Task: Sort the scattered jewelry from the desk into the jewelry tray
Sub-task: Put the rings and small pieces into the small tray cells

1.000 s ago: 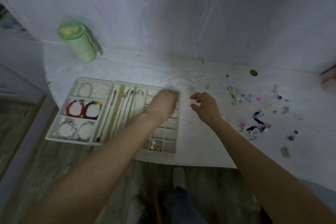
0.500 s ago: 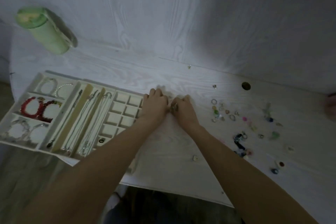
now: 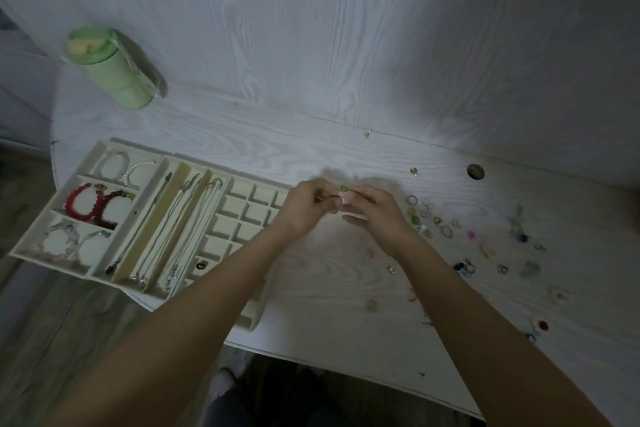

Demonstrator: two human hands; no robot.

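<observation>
A: Where are the hands?

B: Left hand point(image 3: 304, 205) and right hand point(image 3: 375, 210) meet just right of the tray point(image 3: 104, 274), both grips pinching one small piece point(image 3: 342, 193), green-tipped, maybe an earring; it's blurred.

A: The rest?

B: Loose jewelry point(image 3: 446, 229) lies scattered on the surface point(image 3: 329, 288) to the right. Bracelets point(image 3: 91, 204) and chains point(image 3: 183, 229) sit in the tray.

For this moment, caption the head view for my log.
Both hands, left and right, pinch a small green piece beside the tray; loose jewelry lies right.
</observation>
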